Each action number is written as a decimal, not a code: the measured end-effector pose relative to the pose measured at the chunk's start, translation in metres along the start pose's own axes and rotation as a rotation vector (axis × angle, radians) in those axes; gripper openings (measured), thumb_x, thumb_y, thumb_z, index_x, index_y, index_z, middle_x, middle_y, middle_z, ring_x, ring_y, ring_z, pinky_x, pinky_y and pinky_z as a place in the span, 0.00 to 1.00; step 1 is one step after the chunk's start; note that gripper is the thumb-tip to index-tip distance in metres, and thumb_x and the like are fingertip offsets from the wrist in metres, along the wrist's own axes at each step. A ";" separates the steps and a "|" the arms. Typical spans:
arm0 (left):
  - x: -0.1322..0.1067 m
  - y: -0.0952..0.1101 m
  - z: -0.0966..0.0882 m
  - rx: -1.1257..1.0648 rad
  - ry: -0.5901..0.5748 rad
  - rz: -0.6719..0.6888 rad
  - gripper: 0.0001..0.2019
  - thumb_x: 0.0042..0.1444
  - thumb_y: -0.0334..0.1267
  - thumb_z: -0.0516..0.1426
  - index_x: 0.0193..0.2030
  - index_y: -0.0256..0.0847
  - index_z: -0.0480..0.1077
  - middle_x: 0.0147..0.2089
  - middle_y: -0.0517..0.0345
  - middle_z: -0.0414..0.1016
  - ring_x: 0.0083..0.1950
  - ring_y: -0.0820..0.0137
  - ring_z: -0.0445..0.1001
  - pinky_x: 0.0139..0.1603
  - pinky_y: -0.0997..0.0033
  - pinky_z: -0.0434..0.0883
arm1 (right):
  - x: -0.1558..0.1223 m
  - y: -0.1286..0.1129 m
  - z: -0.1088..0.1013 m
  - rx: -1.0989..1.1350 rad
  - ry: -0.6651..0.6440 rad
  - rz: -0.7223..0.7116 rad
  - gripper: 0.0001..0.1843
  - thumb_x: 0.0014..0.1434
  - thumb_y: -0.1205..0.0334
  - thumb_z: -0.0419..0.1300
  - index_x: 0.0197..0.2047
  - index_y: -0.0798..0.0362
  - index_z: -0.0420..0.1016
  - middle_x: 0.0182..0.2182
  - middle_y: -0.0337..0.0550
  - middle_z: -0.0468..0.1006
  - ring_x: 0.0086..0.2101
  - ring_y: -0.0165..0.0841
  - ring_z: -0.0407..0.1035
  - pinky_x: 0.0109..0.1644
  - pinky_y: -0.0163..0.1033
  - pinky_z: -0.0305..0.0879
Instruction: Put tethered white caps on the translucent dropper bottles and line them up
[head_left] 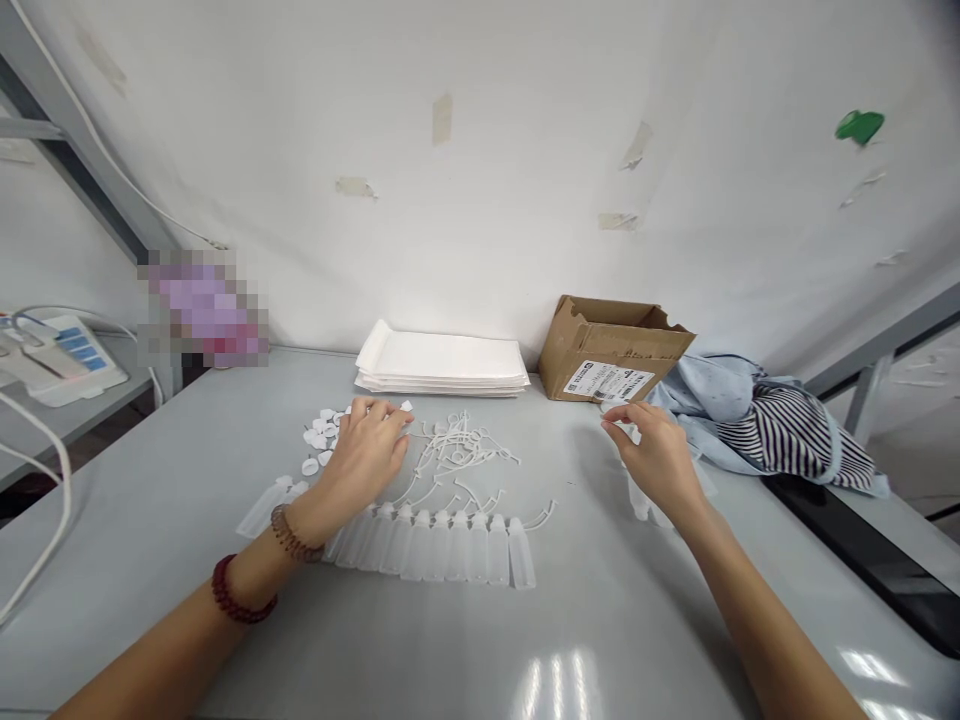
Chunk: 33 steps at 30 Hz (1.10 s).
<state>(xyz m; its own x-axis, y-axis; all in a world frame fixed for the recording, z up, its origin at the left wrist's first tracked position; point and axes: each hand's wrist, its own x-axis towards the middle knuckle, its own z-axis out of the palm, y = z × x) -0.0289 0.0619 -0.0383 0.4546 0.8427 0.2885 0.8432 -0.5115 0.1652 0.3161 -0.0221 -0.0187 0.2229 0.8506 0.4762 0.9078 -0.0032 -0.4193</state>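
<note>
My left hand (367,450) hovers over a loose pile of small white caps (319,430), its fingers loosely bent and apart. One white cap (406,406) shows beside its fingertips. To the right, my right hand (652,445) has thumb and fingertips drawn together above several translucent plastic bottles (639,502); what it pinches is partly hidden. A row of translucent squeeze bottles (456,550) with narrow necks lies side by side in front of me, partly behind my left wrist. Behind them is a tangle of thin white cords (461,445).
A stack of white envelopes (442,360) lies against the wall. An open cardboard box (615,350) stands beside it, then a bundle of blue and striped cloth (772,425). A long black object (862,560) lies at right. More bottles (262,508) are at left.
</note>
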 end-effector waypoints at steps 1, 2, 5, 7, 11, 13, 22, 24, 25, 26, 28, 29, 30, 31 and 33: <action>0.000 0.000 0.000 0.003 -0.008 -0.002 0.15 0.57 0.31 0.51 0.46 0.34 0.74 0.48 0.42 0.74 0.53 0.47 0.64 0.46 0.49 0.66 | 0.000 0.002 0.001 -0.019 0.005 -0.003 0.09 0.54 0.59 0.53 0.31 0.52 0.72 0.33 0.49 0.78 0.38 0.44 0.69 0.44 0.49 0.64; 0.001 0.000 0.000 0.006 -0.019 -0.004 0.14 0.57 0.31 0.51 0.46 0.34 0.74 0.48 0.42 0.75 0.53 0.48 0.64 0.46 0.50 0.66 | 0.000 0.004 0.001 -0.038 0.009 -0.006 0.08 0.54 0.60 0.53 0.32 0.52 0.72 0.34 0.49 0.78 0.39 0.45 0.68 0.44 0.49 0.64; 0.002 0.001 -0.001 0.011 -0.055 -0.007 0.13 0.57 0.32 0.50 0.41 0.36 0.76 0.46 0.44 0.76 0.52 0.49 0.65 0.45 0.51 0.66 | 0.001 0.010 0.003 -0.089 0.017 -0.007 0.08 0.54 0.62 0.54 0.33 0.53 0.73 0.35 0.50 0.77 0.40 0.46 0.68 0.45 0.49 0.63; 0.003 0.002 -0.003 0.012 -0.075 -0.012 0.12 0.57 0.32 0.50 0.38 0.37 0.76 0.44 0.44 0.76 0.51 0.49 0.66 0.44 0.52 0.66 | 0.001 0.014 0.003 -0.116 0.024 -0.006 0.07 0.54 0.63 0.54 0.34 0.53 0.73 0.36 0.50 0.76 0.40 0.46 0.68 0.45 0.49 0.63; 0.003 0.006 -0.007 0.002 -0.110 -0.011 0.12 0.57 0.33 0.48 0.31 0.38 0.73 0.38 0.45 0.76 0.46 0.50 0.67 0.41 0.54 0.65 | 0.002 0.018 0.001 -0.154 0.037 -0.005 0.08 0.55 0.63 0.54 0.34 0.54 0.73 0.34 0.51 0.74 0.39 0.46 0.67 0.43 0.49 0.63; 0.001 0.008 -0.010 -0.015 -0.131 0.002 0.12 0.57 0.32 0.47 0.29 0.38 0.71 0.35 0.46 0.75 0.43 0.52 0.67 0.39 0.56 0.64 | 0.002 0.019 0.001 -0.163 0.040 -0.007 0.08 0.55 0.63 0.54 0.35 0.54 0.74 0.34 0.51 0.74 0.39 0.46 0.67 0.42 0.48 0.63; -0.005 0.016 -0.026 -0.198 -0.126 0.006 0.11 0.55 0.35 0.48 0.24 0.42 0.65 0.29 0.53 0.74 0.39 0.57 0.70 0.41 0.56 0.64 | 0.002 0.021 0.003 -0.173 0.019 -0.004 0.08 0.54 0.63 0.54 0.34 0.53 0.74 0.33 0.49 0.75 0.37 0.44 0.68 0.41 0.46 0.63; -0.004 0.019 -0.033 -0.252 -0.083 -0.037 0.10 0.55 0.37 0.49 0.26 0.42 0.67 0.31 0.54 0.75 0.39 0.59 0.71 0.41 0.59 0.65 | 0.002 0.022 0.003 -0.172 0.011 0.000 0.08 0.54 0.63 0.54 0.34 0.53 0.74 0.33 0.49 0.75 0.37 0.44 0.68 0.41 0.46 0.63; -0.004 0.021 -0.036 -0.281 -0.058 -0.060 0.10 0.55 0.38 0.49 0.27 0.42 0.69 0.32 0.54 0.75 0.39 0.59 0.71 0.40 0.61 0.66 | 0.002 0.022 0.004 -0.170 0.006 0.002 0.08 0.54 0.62 0.54 0.34 0.53 0.74 0.33 0.49 0.76 0.37 0.44 0.68 0.42 0.46 0.63; -0.004 0.022 -0.040 -0.309 -0.031 -0.082 0.10 0.55 0.39 0.50 0.28 0.42 0.70 0.34 0.55 0.76 0.40 0.60 0.71 0.39 0.63 0.66 | 0.002 0.022 0.004 -0.168 0.000 0.003 0.08 0.54 0.62 0.54 0.34 0.53 0.74 0.33 0.49 0.76 0.37 0.44 0.68 0.42 0.46 0.63; -0.005 0.026 -0.046 -0.357 0.018 -0.116 0.11 0.55 0.41 0.50 0.31 0.43 0.71 0.37 0.56 0.77 0.41 0.62 0.72 0.36 0.67 0.67 | 0.002 0.021 0.005 -0.163 -0.013 0.005 0.09 0.54 0.61 0.54 0.34 0.53 0.74 0.33 0.49 0.76 0.38 0.44 0.68 0.42 0.47 0.63; -0.005 0.027 -0.049 -0.380 0.041 -0.131 0.11 0.55 0.42 0.50 0.32 0.43 0.72 0.37 0.56 0.77 0.42 0.62 0.72 0.34 0.69 0.67 | 0.002 0.021 0.005 -0.160 -0.019 0.007 0.09 0.54 0.61 0.53 0.34 0.53 0.74 0.33 0.49 0.77 0.38 0.45 0.69 0.42 0.47 0.63; -0.006 0.028 -0.051 -0.409 0.065 -0.148 0.11 0.55 0.43 0.50 0.33 0.43 0.72 0.38 0.56 0.77 0.42 0.63 0.72 0.32 0.70 0.66 | 0.002 0.021 0.005 -0.157 -0.023 0.009 0.10 0.54 0.61 0.53 0.34 0.53 0.74 0.33 0.49 0.77 0.38 0.45 0.69 0.42 0.47 0.63; -0.007 0.029 -0.054 -0.447 0.083 -0.173 0.11 0.55 0.44 0.51 0.33 0.43 0.73 0.38 0.57 0.77 0.42 0.63 0.72 0.30 0.71 0.66 | 0.002 0.020 0.004 -0.154 -0.028 0.013 0.10 0.53 0.60 0.53 0.34 0.53 0.74 0.33 0.49 0.77 0.38 0.45 0.69 0.42 0.47 0.63; -0.007 0.030 -0.058 -0.554 0.070 -0.249 0.11 0.54 0.46 0.53 0.33 0.43 0.73 0.36 0.58 0.77 0.37 0.65 0.72 0.26 0.73 0.63 | 0.002 0.020 0.003 -0.145 -0.035 0.024 0.11 0.53 0.59 0.53 0.34 0.53 0.75 0.33 0.48 0.77 0.38 0.44 0.70 0.41 0.46 0.63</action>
<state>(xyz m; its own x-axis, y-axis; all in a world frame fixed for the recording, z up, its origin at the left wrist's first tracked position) -0.0234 0.0306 0.0192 0.2269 0.9447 0.2367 0.6389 -0.3279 0.6959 0.3341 -0.0188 -0.0281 0.2346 0.8673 0.4390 0.9449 -0.0974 -0.3126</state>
